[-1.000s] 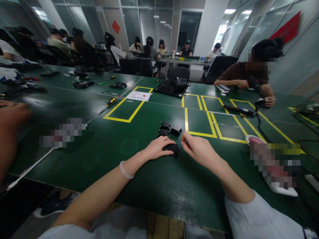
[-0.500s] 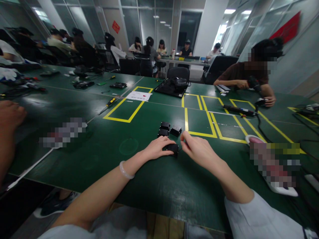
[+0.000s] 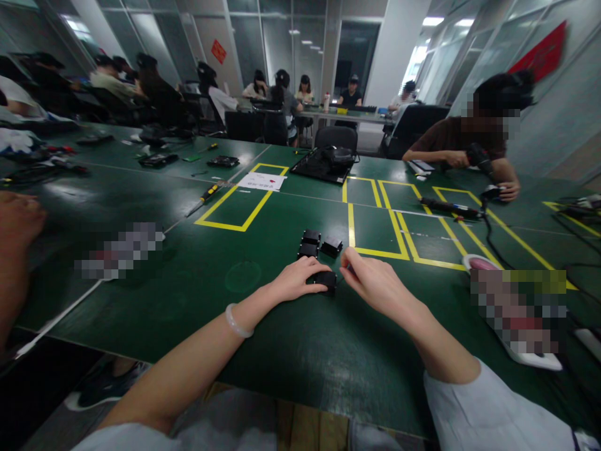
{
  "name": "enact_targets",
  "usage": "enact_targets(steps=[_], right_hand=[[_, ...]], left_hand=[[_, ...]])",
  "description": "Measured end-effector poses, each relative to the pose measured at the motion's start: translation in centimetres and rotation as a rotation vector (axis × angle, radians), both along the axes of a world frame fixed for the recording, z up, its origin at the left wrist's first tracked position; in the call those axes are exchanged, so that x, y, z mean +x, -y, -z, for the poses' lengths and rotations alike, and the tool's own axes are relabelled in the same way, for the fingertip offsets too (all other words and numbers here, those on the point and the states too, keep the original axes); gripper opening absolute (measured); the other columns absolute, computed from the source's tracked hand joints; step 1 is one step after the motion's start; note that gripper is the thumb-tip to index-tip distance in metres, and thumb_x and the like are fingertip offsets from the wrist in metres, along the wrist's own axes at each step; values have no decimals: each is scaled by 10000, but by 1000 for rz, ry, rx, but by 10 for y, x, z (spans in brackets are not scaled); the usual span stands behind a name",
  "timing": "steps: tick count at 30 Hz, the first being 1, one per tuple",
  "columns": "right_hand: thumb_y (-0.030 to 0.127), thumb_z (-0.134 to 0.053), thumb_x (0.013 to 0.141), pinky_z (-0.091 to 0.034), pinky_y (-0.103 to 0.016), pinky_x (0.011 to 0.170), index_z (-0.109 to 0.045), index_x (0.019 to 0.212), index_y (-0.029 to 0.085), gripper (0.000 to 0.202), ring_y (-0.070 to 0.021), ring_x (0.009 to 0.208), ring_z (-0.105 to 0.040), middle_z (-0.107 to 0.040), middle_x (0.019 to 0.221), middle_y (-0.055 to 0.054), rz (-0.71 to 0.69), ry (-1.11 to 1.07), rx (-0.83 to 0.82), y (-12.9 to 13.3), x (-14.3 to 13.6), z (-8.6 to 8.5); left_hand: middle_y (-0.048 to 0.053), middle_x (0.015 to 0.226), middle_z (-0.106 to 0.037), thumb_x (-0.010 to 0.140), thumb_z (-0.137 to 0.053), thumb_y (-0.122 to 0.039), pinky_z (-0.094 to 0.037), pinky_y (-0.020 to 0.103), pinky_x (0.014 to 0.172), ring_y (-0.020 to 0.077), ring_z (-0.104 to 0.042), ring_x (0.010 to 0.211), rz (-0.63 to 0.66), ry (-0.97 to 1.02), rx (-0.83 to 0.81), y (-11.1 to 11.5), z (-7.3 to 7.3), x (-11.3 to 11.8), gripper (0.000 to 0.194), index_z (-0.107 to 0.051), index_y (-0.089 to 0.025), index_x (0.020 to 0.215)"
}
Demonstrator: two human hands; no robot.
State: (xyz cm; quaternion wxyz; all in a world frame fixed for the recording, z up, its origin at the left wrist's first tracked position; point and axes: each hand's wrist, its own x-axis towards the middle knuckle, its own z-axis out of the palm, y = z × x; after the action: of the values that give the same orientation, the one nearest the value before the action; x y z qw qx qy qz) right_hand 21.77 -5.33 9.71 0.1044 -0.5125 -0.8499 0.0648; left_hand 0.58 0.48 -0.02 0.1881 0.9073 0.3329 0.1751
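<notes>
My left hand [image 3: 298, 277] presses a small black box-shaped block [image 3: 325, 281] against the green table, thumb on its near side and fingers over its top. Just to the right, my right hand [image 3: 370, 275] is closed in a pinch close to the block's right side. A thin dark bit shows under its fingertips, too small to name. Beyond my left fingers sit two similar black blocks [image 3: 310, 237], one behind the other. Another black block [image 3: 332, 245] lies beside them on the right.
Yellow tape rectangles [image 3: 381, 255] mark the green table [image 3: 282, 351]. A yellow-black screwdriver [image 3: 209, 193] and a paper label [image 3: 263, 181] lie at left. A blurred white-rimmed object [image 3: 535, 363] is at right. Across the table, a co-worker [image 3: 483, 138] holds a power drill [image 3: 479, 159].
</notes>
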Motion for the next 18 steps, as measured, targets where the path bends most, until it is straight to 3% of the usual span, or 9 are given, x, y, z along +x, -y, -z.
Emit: enact_targets(steps=[9, 18], right_hand=[[401, -357, 963, -227, -240, 519, -485, 913, 204, 240, -150, 615, -560, -613, 705, -13, 25, 57, 37, -7, 1, 4], [275, -401, 932, -260, -239, 544, -444, 988, 205, 100, -136, 595, -505, -580, 707, 2, -62, -7, -33, -17, 8, -1]], left_hand=[[51, 1103, -559, 894, -552, -518, -423, 322, 854, 224, -517, 1008, -4, -1, -2, 0, -1, 0, 444, -535, -293, 1276], [54, 1106, -561, 896, -559, -501, -419, 326, 874, 225, -518, 1018, 6, -8, 13, -1, -1, 1, 425, -542, -269, 1252]])
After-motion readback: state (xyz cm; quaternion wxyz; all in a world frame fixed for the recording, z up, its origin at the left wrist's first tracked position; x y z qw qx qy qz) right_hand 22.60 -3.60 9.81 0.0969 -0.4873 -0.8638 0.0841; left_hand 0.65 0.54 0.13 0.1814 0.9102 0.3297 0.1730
